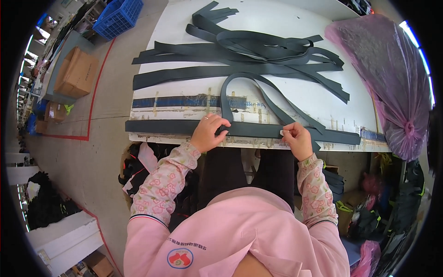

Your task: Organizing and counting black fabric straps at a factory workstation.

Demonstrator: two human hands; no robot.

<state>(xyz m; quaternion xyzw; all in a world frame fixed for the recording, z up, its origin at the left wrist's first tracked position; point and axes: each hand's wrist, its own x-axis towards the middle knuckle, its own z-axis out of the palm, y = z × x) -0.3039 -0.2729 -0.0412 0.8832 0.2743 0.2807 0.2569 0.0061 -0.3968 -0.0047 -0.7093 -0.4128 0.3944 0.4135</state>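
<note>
A long dark grey strap (166,126) lies flat along the near edge of the white table. Over its left half, my left hand (207,133) rests with thumb and fingertips curled together around something small and black, too hidden to make out. Beside those fingertips a looped dark strap (226,94) comes down, and its other part runs right under the long strap's far side. My right hand (297,140) is closed in a pinch on a small white piece (282,133), held at the long strap's surface.
More dark straps (184,74) lie across the white table (277,14), some tangled at the back. Worn tape strips (184,100) mark its near part. A pink plastic bag (383,69) bulges at the right. Left on the floor are a blue crate (117,18) and a cardboard box (76,71).
</note>
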